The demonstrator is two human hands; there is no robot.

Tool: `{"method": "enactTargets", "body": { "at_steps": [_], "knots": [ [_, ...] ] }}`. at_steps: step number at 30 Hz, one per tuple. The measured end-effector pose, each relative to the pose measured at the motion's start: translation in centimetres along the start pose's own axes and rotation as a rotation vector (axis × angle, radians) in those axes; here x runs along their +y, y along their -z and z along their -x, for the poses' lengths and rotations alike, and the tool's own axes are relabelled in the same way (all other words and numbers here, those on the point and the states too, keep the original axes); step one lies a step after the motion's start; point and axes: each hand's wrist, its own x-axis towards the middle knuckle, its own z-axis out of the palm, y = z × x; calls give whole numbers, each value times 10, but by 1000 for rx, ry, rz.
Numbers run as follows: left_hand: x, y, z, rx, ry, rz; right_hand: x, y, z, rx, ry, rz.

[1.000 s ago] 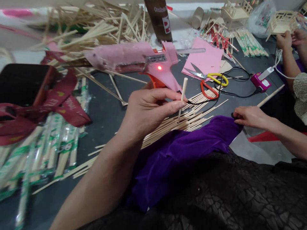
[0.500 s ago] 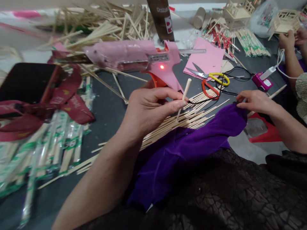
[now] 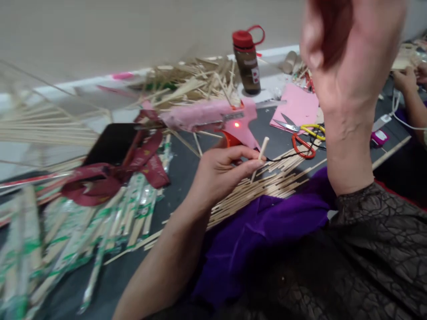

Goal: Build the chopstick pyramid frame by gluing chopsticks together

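Observation:
My left hand (image 3: pixel 223 171) is closed in a pinch on a short wooden stick (image 3: pixel 263 146), held tilted above a row of thin sticks (image 3: pixel 267 186) lying on the dark table. Just behind that hand lies a pink hot-glue gun (image 3: pixel 207 116) with its red light on. My right hand (image 3: pixel 350 58) is raised close to the camera at the upper right. It is blurred, its fingertips are cut off by the frame, and I see nothing in it. A purple cloth (image 3: pixel 267 222) lies across my lap at the table's edge.
Scissors with yellow and red handles (image 3: pixel 307 133) lie on pink paper (image 3: pixel 296 106). A brown bottle with a red cap (image 3: pixel 247 62) stands behind. Wrapped chopsticks (image 3: pixel 100 231), a red ribbon (image 3: pixel 110 178) and loose stick piles fill the left. Another person's hand (image 3: pixel 405 80) works at the far right.
My right hand has left the purple cloth and risen up in front of the camera. The view has tilted upward. My left hand keeps the same stick.

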Motion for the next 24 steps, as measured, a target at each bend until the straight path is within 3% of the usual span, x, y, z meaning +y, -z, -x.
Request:
{"method": "enactTargets", "body": {
  "at_steps": [2,3,5,8,11,15,18,21,24],
  "knots": [
    [2,3,0,-32,-8,-3,9,-8,13,33,265,-106],
    [3,4,0,-58,-6,1,17,-9,18,-60,275,-147],
    [2,6,-1,-102,-5,19,34,-9,20,-241,236,-243],
    [-3,6,-3,-114,-27,13,55,-5,13,-519,80,-116],
    [-8,6,-2,-106,-26,15,60,5,6,-726,54,-29],
    [-10,8,-2,-72,-8,28,49,23,12,-669,70,113],
    [-7,11,-2,-24,-25,14,44,20,18,-673,136,314],
    [-1,14,-3,-25,-58,30,57,-5,18,-730,183,318],
    [3,15,-3,-59,-76,64,85,-43,18,-864,36,-2]
  ]
}}
